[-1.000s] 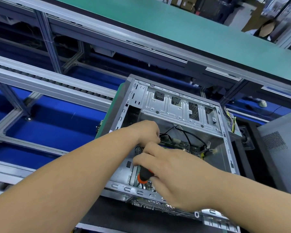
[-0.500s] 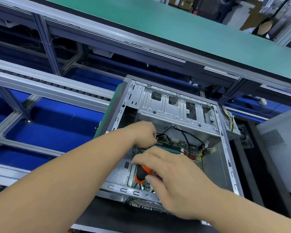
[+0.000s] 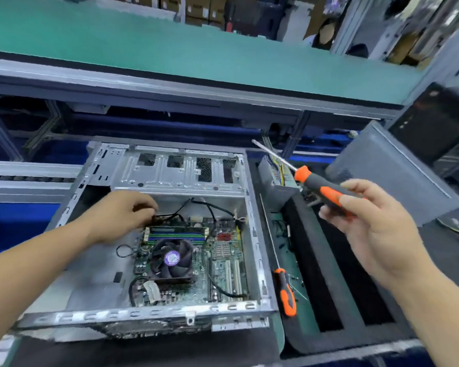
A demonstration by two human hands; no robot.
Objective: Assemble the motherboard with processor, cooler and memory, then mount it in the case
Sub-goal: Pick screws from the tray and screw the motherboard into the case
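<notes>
Head view: green motherboard (image 3: 196,260) with black fan cooler (image 3: 171,258) lies inside the open grey metal case (image 3: 90,274), so mounting is underway. Left hand (image 3: 122,210) pinches a black cable at its top edge; right hand (image 3: 368,221) grips an orange-and-black screwdriver (image 3: 323,189) aloft. Next, likely bring its tip to a mounting screw.

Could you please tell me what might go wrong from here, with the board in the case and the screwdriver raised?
The left hand is at the black cables by the memory; tugging them could strain a connector. The right hand holds the screwdriver loosely above the case; a slip could send it onto the board or cooler.
</notes>
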